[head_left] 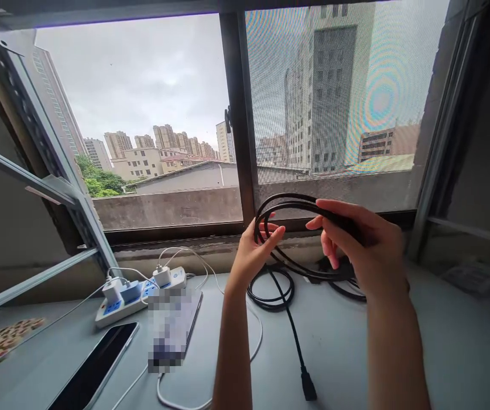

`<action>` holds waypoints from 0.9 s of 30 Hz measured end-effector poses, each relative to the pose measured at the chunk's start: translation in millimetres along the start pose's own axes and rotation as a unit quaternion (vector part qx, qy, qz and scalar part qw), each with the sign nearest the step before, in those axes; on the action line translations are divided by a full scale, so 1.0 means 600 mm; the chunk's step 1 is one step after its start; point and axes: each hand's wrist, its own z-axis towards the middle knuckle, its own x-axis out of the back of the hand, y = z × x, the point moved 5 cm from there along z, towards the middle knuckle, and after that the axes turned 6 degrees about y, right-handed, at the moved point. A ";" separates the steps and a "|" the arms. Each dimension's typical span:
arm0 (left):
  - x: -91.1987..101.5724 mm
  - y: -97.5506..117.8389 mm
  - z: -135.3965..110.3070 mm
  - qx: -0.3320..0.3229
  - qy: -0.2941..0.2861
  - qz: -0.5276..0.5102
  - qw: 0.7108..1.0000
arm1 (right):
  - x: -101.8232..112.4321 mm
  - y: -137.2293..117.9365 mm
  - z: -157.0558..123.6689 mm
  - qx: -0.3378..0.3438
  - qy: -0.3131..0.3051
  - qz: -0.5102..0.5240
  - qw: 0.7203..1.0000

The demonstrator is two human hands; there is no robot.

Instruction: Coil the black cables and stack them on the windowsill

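A black power cable (290,206) is held up in loops in front of the window, between both hands. My left hand (256,250) has its fingers curled round the left side of the loops. My right hand (362,247) grips the right side, with the index finger stretched along the top strand. More of the cable lies coiled on the grey table (450,353) beneath the hands. One end hangs down to a black plug (307,387) lying near the table's front edge.
A white power strip (140,296) with several white chargers sits at the left, white cords trailing from it. Two phones (95,367) lie in front of it. A metal shelf frame (52,193) stands at the left. The window sill (176,239) runs behind.
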 end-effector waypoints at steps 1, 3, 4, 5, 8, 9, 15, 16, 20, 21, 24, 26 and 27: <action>-0.005 0.001 -0.001 0.013 -0.019 -0.031 0.999 | -0.002 -0.002 -0.001 0.001 0.000 0.009 1.000; -0.011 0.008 -0.004 0.024 -0.041 -0.080 0.996 | -0.005 -0.001 0.000 0.009 0.001 0.020 1.000; -0.011 0.013 -0.006 0.025 -0.043 -0.099 0.994 | -0.005 0.001 0.003 0.018 0.002 0.022 1.000; -0.010 0.017 -0.007 0.025 -0.038 -0.115 0.992 | -0.004 0.006 0.006 0.022 0.002 0.018 1.000; -0.002 0.018 -0.007 0.041 0.002 -0.146 0.988 | 0.007 0.031 0.016 0.009 0.001 -0.053 0.999; 0.002 0.015 -0.007 0.048 0.020 -0.146 0.988 | 0.011 0.040 0.019 -0.002 -0.005 -0.093 0.996; 0.014 0.007 -0.006 0.036 0.121 -0.011 0.992 | 0.017 0.061 0.021 -0.001 -0.069 -0.250 0.966; 0.011 0.013 -0.008 0.016 0.126 0.027 0.991 | 0.011 0.061 0.019 -0.004 -0.086 -0.256 0.963; -0.008 0.042 -0.020 -0.064 0.139 0.127 0.980 | -0.017 0.061 0.008 -0.055 -0.169 -0.205 0.962; -0.013 0.045 -0.022 -0.071 0.139 0.128 0.979 | -0.021 0.058 0.006 -0.066 -0.182 -0.188 0.963; -0.025 0.039 -0.020 -0.051 0.114 0.096 0.988 | -0.022 0.049 0.002 -0.083 -0.192 -0.163 0.964; -0.033 0.020 -0.015 -0.008 0.082 0.056 0.995 | -0.014 0.043 0.002 -0.083 -0.174 -0.172 0.966; -0.037 0.008 -0.012 0.019 0.071 0.033 0.997 | -0.008 0.039 0.003 -0.080 -0.155 -0.180 0.968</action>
